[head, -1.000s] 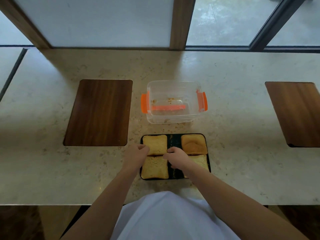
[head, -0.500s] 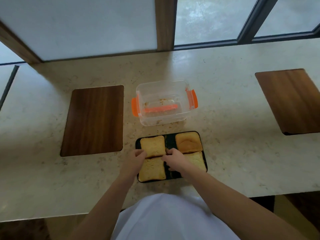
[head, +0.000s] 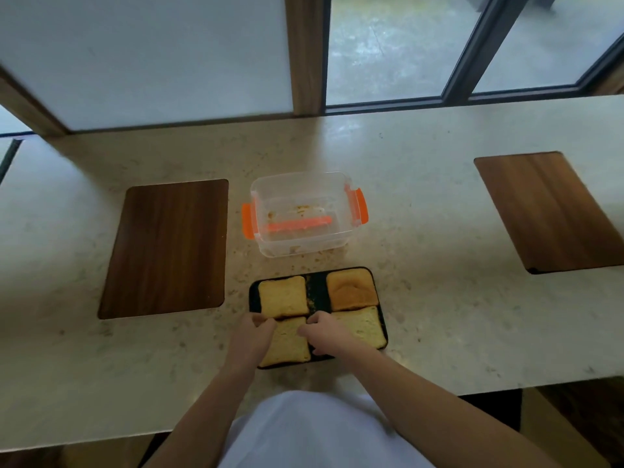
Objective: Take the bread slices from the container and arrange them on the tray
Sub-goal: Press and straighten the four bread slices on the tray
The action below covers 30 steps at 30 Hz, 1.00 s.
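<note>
A black tray lies on the counter near me with bread slices in a two-by-two layout. The far-left slice is pale, the far-right slice is browner, and the near-right slice is pale. My left hand and my right hand both pinch the far corners of the near-left slice, which lies flat on the tray. Beyond the tray stands the clear container with orange clips; only crumbs show inside.
A dark wooden board lies left of the container and another board lies far right. The pale stone counter ends at a window wall behind and at its front edge close to my body.
My hands stay on the near-left slice with barely any shift. My head has tilted, so the whole scene sits lower and rotated in view.
</note>
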### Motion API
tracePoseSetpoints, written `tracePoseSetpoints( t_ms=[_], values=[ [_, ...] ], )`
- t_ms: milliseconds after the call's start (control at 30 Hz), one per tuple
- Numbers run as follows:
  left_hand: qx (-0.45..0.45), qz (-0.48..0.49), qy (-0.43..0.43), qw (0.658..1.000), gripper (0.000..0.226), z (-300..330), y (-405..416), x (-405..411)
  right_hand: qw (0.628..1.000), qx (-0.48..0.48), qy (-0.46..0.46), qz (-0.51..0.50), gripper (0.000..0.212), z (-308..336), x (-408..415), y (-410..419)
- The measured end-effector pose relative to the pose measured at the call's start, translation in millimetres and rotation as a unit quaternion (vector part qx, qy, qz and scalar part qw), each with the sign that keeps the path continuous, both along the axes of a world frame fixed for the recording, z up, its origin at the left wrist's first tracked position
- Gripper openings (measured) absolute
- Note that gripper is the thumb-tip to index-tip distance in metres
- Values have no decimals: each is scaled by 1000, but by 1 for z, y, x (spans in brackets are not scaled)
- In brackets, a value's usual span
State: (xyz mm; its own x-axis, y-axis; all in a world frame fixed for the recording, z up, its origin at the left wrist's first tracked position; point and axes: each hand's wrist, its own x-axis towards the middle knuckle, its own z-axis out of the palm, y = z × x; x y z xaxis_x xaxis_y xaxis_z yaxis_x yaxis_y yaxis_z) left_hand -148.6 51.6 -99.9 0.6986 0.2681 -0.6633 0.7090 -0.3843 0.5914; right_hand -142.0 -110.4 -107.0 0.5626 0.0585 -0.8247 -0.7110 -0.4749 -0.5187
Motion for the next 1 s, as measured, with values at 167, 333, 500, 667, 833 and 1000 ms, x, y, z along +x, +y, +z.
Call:
tracePoseSetpoints(
  t_ms=[167, 333, 500, 667, 833, 1000],
  values=[
    [-32, 11, 9, 999, 22, -2, 3, 0, 1000, -2, 3, 10, 23, 0, 2, -5],
    [-46, 15, 10, 999, 16, -3, 3, -1, 1000, -13, -6, 8, 23, 0, 3, -12],
    [-51, 22, 5, 998, 3, -5, 2, 0, 1000, -10, -4, 4, 22, 1, 3, -16],
    [-24, 8, -31, 999, 10, -3, 5, 2, 999, -30, -18, 5, 30, 4, 13, -16],
    [10, -22, -46, 999, 35, -2, 3, 10, 1000, -18, -12, -1, 65, 7, 27, -9],
    [2, -46, -14, 999, 57, 1, -1, 19, 999, -30, -20, 22, 56, 9, 33, -3]
  ],
)
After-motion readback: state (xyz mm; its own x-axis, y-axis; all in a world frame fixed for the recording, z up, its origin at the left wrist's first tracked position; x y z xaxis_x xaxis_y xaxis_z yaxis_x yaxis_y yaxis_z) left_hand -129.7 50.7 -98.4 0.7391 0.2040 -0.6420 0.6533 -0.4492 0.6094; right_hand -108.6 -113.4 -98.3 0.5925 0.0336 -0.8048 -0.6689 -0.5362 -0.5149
